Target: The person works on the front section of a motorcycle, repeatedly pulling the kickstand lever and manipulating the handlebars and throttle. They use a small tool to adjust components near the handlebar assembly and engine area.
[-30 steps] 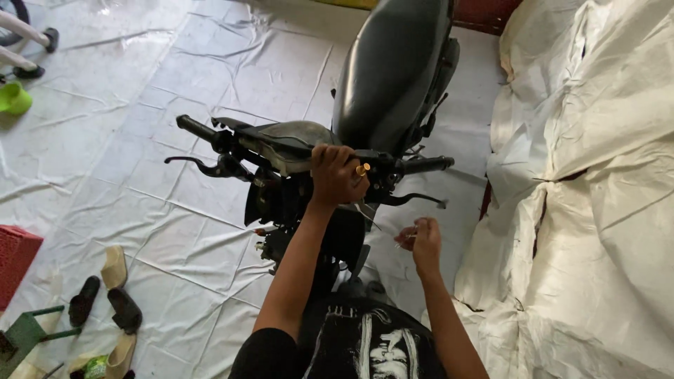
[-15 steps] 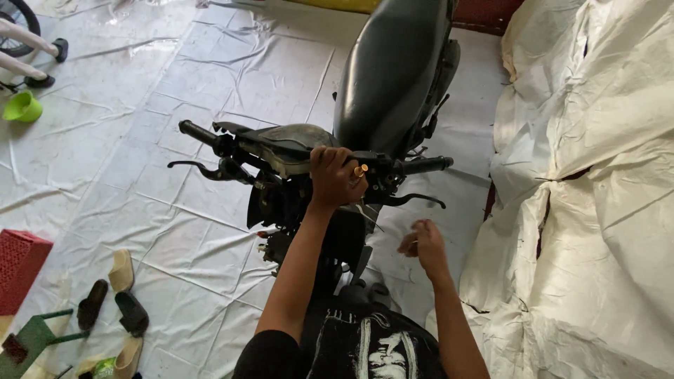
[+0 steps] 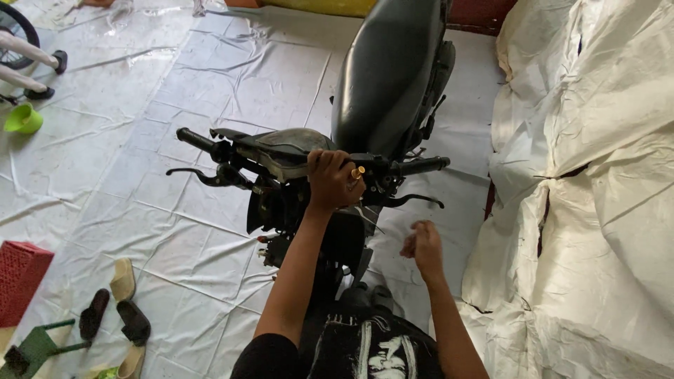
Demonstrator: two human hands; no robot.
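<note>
Fingers of the left hand curl down over the middle of the motorcycle handlebar, gripping it just beside the dark seat; a small gold-coloured piece shows at the knuckles. The right hand hangs lower, off the bike, below the right brake lever, its fingers loosely curled on nothing visible. White plastic sheeting covers the floor, with sandals and a red basket at the left.

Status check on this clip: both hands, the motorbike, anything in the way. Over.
Left hand clamped on motorbike handlebar centre. Right hand loosely closed, off the bike, below right brake lever. Sandals lie on floor sheet, apart from the hands.
</note>
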